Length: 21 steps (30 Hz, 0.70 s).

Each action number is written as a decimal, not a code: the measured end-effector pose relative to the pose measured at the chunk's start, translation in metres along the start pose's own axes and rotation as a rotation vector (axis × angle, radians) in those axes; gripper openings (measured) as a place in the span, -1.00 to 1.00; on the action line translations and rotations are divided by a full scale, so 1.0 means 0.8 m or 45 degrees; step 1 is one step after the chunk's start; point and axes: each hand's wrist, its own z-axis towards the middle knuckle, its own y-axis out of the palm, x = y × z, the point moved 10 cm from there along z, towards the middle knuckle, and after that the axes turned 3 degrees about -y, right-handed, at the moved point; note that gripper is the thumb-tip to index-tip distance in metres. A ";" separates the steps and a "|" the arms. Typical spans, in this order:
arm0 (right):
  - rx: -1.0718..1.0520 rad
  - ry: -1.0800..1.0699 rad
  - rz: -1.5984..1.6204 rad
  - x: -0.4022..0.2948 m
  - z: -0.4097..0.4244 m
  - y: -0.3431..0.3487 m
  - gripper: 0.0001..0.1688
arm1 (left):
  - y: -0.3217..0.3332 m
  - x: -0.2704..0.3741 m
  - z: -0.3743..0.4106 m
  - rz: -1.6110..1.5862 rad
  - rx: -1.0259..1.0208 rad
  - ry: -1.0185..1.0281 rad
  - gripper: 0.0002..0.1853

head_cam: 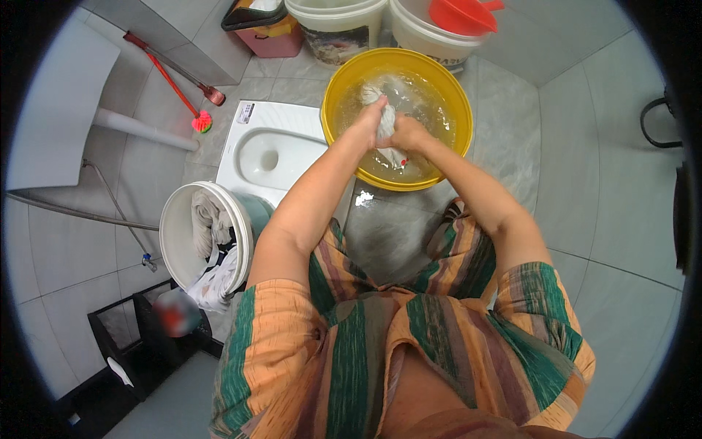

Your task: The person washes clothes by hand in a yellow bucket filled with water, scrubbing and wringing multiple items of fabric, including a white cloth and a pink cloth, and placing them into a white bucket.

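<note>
A bunched whitish cloth [387,122] with a small red mark near its lower end is gripped over the water in a yellow plastic basin [467,118]. My left hand [372,122] is closed around its middle, thumb on top. Just to the right, my right hand [408,133] grips the same cloth lower down. The cloth looks wet and squeezed into a roll. Cloudy, rippling water surrounds it, and its lower end hangs close to the surface; whether it touches the water I cannot tell.
A white squat toilet [301,118] is set in the floor left of the basin. Beside my left arm, a white bucket [170,219] holds wet-looking clothes [211,222]. Behind the basin stand two buckets [337,15] [408,27], one with a red dipper [460,15], and a pink bin [271,41]. Brushes [170,77] lean left.
</note>
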 end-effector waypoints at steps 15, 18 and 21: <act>0.211 0.103 -0.717 0.029 0.020 -0.043 -0.66 | -0.032 0.052 -0.081 0.593 0.260 0.207 -0.57; 0.496 0.081 -0.428 0.028 0.000 -0.108 -0.63 | -0.042 0.061 -0.088 0.628 0.301 0.217 -0.62; 0.537 0.072 0.086 0.046 -0.022 -0.167 -0.62 | -0.034 0.075 -0.112 0.582 0.279 0.347 -0.64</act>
